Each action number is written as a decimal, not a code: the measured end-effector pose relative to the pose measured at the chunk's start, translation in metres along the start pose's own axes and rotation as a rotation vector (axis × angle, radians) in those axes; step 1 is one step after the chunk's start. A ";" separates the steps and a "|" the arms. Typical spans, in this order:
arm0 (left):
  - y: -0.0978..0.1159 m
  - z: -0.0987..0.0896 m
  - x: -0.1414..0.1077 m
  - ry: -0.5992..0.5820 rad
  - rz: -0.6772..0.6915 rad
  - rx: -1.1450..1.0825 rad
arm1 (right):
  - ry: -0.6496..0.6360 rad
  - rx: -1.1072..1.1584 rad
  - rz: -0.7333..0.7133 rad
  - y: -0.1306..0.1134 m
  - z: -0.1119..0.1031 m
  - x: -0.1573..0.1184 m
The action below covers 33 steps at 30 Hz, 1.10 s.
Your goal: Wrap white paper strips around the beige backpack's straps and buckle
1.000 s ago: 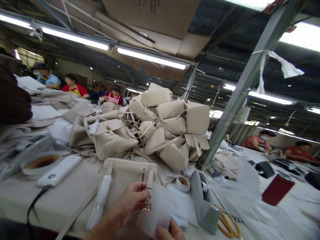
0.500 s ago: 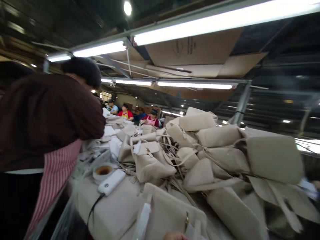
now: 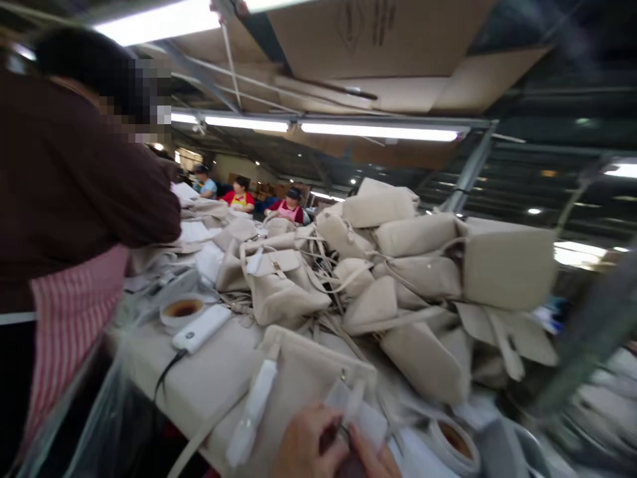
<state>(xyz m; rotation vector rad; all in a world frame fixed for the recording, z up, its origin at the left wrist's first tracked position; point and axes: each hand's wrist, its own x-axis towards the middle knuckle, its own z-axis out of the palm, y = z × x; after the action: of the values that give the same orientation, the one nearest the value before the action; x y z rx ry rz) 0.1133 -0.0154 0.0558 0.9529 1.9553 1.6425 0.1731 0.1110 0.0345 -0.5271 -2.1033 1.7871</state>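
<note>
A beige handbag [image 3: 303,385] lies before me at the bottom of the head view, with a white wrap [image 3: 253,411] round its strap on the left. Over its front, my left hand [image 3: 311,441] is closed, thumb and fingertips pinched together. Close against it, my right hand [image 3: 374,457] is closed too, its fingertips meeting the left ones. Between them is a small dark thing, too blurred to name. A piece of thin white paper [image 3: 371,418] lies just behind the fingers, near the bag's small metal clasp [image 3: 343,375].
Beige bags [image 3: 418,239] are heaped along the table. At left are a tape roll [image 3: 169,320] and a white corded device [image 3: 203,328]; another tape roll [image 3: 465,461] sits at right. A co-worker [image 3: 74,172] leans in at left. A metal post [image 3: 587,332] rises at right.
The view has tipped downward, so the table and bags sit higher in the picture. Only a bit of one hand showed before; now both hands are seen together over the handbag.
</note>
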 end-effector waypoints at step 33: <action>0.012 0.018 0.018 -0.192 -0.319 -0.518 | 0.116 0.648 0.102 0.018 -0.011 -0.042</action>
<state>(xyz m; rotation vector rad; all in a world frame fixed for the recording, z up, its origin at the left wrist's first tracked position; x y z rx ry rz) 0.1167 0.0108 0.0658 0.5411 1.3665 1.6721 0.2166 0.1028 0.0175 -0.5373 -1.3221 2.2760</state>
